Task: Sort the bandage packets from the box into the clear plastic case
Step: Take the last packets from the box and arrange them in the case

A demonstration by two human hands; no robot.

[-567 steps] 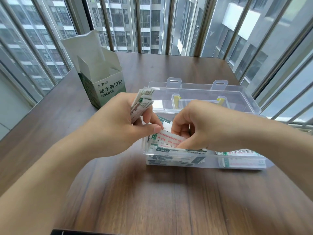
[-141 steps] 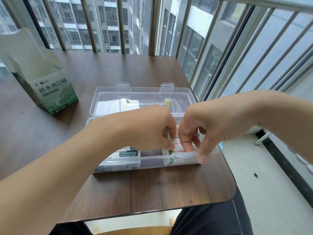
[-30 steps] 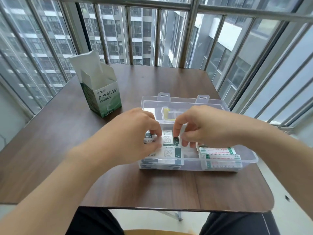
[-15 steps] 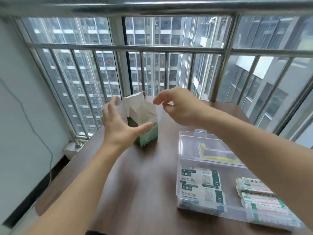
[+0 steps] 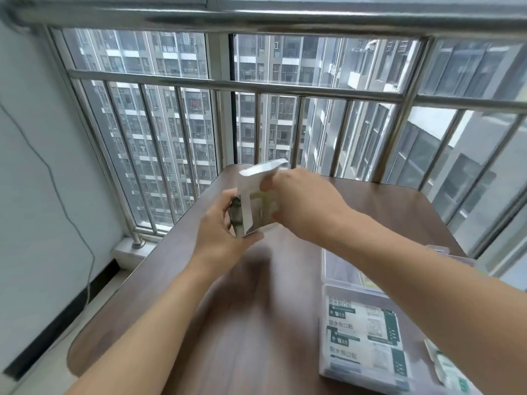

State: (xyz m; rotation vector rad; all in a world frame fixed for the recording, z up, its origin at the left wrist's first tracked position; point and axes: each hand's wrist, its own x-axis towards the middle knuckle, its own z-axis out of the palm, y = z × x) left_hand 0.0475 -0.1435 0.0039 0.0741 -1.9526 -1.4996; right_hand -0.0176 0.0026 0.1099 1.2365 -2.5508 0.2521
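Near the centre of the frame, both hands are holding the green and white box [image 5: 258, 205] above the dark wooden table [image 5: 233, 323], and the box is blurred. The left hand [image 5: 225, 232] is gripping it from the lower left, its fingers curling round the box's left edge and its thumb lying along the bottom. The right hand [image 5: 302, 203] is coming in from the right, its thumb and fingers pinching the box's upper right side just below the raised white flap. At the lower right of the frame the clear plastic case [image 5: 325, 283] is sitting open on the table, partly crossed by the right forearm. Bandage packets [image 5: 362, 334] with green and white printing are lying flat in its left part, and a further packet is showing at the far lower right edge. Across the top of the frame a metal railing [image 5: 256, 86] is running in front of tall buildings.
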